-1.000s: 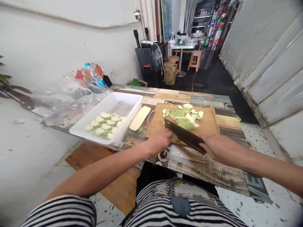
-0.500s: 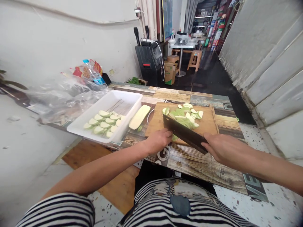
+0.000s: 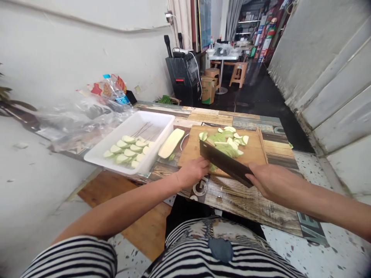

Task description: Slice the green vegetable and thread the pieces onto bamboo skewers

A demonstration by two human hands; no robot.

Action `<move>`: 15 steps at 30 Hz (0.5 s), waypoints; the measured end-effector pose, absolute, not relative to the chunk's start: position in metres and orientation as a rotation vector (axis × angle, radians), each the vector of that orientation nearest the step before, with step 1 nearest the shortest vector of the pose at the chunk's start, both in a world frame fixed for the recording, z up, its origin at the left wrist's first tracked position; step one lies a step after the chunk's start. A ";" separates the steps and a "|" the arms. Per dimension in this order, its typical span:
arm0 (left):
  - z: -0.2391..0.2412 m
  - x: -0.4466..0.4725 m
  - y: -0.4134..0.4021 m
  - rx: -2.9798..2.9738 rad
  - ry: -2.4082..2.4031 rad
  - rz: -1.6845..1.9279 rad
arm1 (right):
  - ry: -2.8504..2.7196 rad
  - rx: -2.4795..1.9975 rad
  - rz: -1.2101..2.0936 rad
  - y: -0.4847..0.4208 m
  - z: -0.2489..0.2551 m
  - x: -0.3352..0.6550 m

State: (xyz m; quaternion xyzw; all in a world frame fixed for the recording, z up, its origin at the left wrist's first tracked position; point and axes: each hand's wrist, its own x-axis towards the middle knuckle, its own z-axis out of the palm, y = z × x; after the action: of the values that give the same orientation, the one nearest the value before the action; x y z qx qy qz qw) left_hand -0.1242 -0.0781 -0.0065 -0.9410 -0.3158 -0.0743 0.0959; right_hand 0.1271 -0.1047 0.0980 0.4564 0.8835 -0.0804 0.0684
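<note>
My right hand [image 3: 268, 178] is wrapped round the handle of a broad dark cleaver [image 3: 224, 162], whose blade slants across the near part of a wooden cutting board [image 3: 189, 148]. Close against the blade's left end, my left hand [image 3: 193, 172] is closed with its fingers curled down at the board's near edge. A green vegetable piece [image 3: 213, 168] shows by its fingertips, mostly hidden by the hand and cleaver. Beyond the blade lie many green-skinned, pale-fleshed slices [image 3: 224, 137]. Left of the board rests a long halved vegetable [image 3: 171, 143], cut face up.
A white plastic tray [image 3: 158, 120] on the left holds rows of slices [image 3: 127, 150] and thin skewers [image 3: 142, 129]. More skewers [image 3: 261, 144] lie along the board's right edge. Plastic bags [image 3: 78, 119] and a water bottle [image 3: 117, 90] stand by the wall. A black speaker [image 3: 184, 77] is behind the table.
The hands and cleaver have barely shifted, with the blade still low over the board. The view has moved very slightly.
</note>
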 end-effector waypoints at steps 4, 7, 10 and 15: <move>-0.011 -0.125 -0.079 -2.760 -0.954 -0.259 | 2.654 1.376 -0.212 -0.108 0.104 0.125; -0.013 -0.125 -0.079 -2.776 -0.945 -0.287 | 2.626 1.388 -0.245 -0.108 0.104 0.124; -0.014 -0.126 -0.079 -2.793 -0.929 -0.293 | 2.589 1.390 -0.299 -0.108 0.104 0.123; -0.015 -0.127 -0.079 -2.800 -0.924 -0.301 | 2.542 1.410 -0.345 -0.110 0.102 0.117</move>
State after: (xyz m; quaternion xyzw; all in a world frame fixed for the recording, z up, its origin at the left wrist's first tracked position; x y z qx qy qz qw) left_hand -0.1274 -0.0791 -0.0152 -0.9410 -0.3106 -0.1012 0.0889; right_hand 0.1167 -0.1099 0.1022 0.4788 0.8634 -0.1172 0.1072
